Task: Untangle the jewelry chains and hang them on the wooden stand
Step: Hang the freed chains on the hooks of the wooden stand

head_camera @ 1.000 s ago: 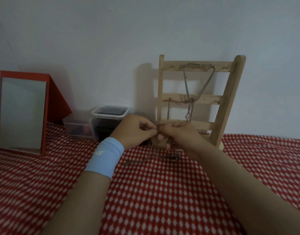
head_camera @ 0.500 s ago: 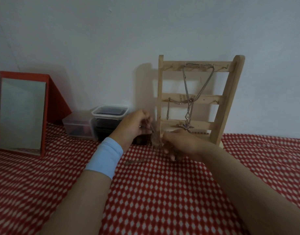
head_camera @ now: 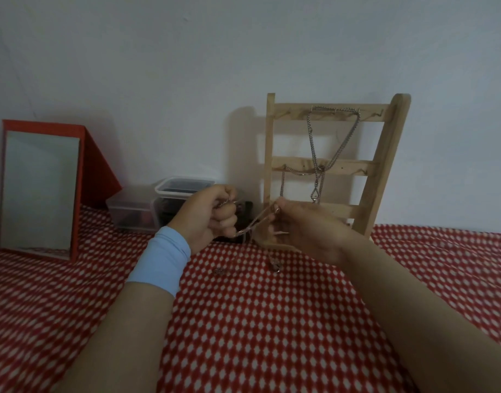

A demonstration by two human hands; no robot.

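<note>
The loose chain point(head_camera: 253, 224) is held taut in the air between both hands, just in front of the foot of the wooden stand point(head_camera: 385, 165). It slants from the left hand's lower fingers up to the right thumb. The left hand point(head_camera: 212, 218), with a blue wristband point(head_camera: 161, 259) at the wrist, is raised with its back to the camera, its grip curled closed round the chain. The right hand point(head_camera: 303, 231) is turned inward, its grip pinching the chain's other end between thumb and forefinger.

On the stand, a long chain point(head_camera: 311, 143) hangs from the top rung and a short chain point(head_camera: 282, 182) from the second. A clasp-like piece point(head_camera: 275, 265) lies on the checked cloth of the bench point(head_camera: 272, 321); whether it joins the held chain cannot be told. A red-framed mirror point(head_camera: 39, 191) and plastic boxes point(head_camera: 184, 188) stand to the left by the wall.
</note>
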